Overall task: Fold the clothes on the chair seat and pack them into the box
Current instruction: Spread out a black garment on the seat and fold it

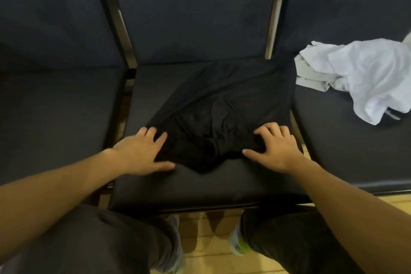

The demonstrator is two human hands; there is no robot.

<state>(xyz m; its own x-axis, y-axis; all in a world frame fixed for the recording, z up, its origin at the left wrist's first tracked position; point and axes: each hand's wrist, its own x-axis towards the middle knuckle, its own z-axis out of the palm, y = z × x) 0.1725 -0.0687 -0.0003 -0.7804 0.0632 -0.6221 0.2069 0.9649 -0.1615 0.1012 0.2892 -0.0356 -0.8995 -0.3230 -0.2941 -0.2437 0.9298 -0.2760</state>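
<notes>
Pressing down at its near edge, the black garment (222, 115) is held flat on the middle chair seat (200, 182) by the left hand (142, 153) and right hand (275, 149), fingers spread, likely for smoothing before a fold. Bare cushion is left nearer. Farther right, crumpled white clothes (364, 75) wait; no box is seen.

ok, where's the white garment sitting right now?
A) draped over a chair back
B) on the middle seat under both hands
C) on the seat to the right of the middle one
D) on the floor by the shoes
C: the crumpled white garment lies on the right-hand seat, while both hands rest on the black garment on the middle seat.
</notes>
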